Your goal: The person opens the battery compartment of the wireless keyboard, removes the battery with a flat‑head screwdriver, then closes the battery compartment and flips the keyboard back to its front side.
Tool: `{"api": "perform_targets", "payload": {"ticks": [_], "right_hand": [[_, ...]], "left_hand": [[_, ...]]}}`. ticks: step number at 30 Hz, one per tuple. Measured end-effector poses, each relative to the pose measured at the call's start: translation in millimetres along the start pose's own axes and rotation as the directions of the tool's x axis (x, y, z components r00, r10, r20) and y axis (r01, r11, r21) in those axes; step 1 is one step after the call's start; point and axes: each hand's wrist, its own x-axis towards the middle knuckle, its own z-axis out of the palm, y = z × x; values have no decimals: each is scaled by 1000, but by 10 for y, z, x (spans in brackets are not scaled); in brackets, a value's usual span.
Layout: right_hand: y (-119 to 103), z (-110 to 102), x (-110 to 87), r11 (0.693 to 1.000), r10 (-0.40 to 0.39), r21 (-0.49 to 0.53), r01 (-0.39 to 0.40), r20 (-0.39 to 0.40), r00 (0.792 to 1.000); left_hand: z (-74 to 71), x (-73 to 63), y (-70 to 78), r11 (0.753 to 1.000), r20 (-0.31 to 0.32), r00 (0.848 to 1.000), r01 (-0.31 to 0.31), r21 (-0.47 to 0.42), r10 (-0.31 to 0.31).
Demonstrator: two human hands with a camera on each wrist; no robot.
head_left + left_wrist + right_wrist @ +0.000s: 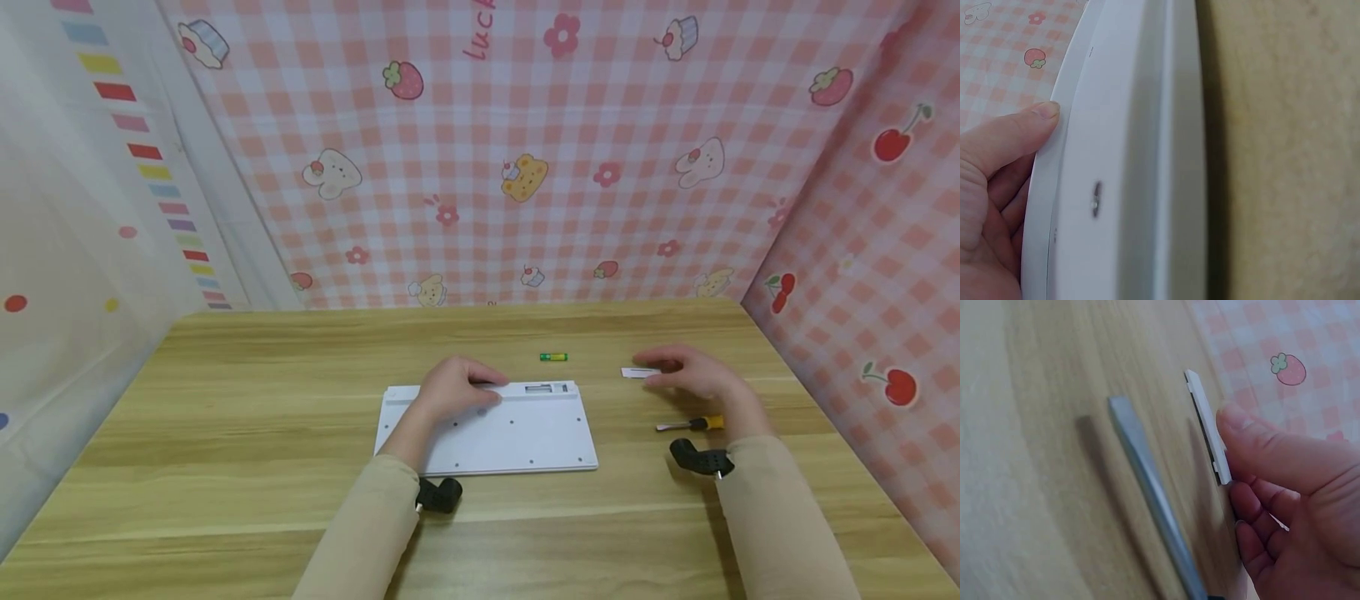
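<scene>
A white keyboard (480, 437) lies underside up on the table, its battery compartment (537, 388) uncovered near the far right corner. My left hand (453, 390) grips its far edge. In the left wrist view the thumb (1044, 111) presses on one side of that edge, with the fingers partly hidden behind. Off to the right, my right hand (693, 372) has thumb and fingers around the right end of a small white battery cover (633, 372). The right wrist view shows the cover's thin tabs facing the tabletop, close over the wood.
A green and yellow battery (553, 357) lies beyond the keyboard's far right corner. Below my right hand is a flat-blade screwdriver (693, 424) with a yellow and black handle. Pink checked cloth (480, 233) hangs behind the wooden table (247, 500).
</scene>
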Motion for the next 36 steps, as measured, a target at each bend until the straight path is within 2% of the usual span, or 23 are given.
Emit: {"api": "perform_targets", "payload": {"ticks": [7,14,23,32,36], "right_hand": [[6,19,7,998,58,14,-58,10,998],[22,26,19,996,81,29,-81,1,997],[-42,87,5,995,102,15,-102,-87,991],[5,116,-51,994,101,-11,-104,-183,978],[-2,121,-81,994,102,-9,-106,-203,974]], "left_hand": [[-6,2,9,1000,6,1000,-2,-9,2],[3,7,8,1000,3,1000,-3,-3,3],[-1,6,7,1000,0,1000,-12,-3,12],[1,9,6,1000,-5,1000,-13,-5,13],[-6,3,17,1000,-1,1000,-16,-10,16]]}}
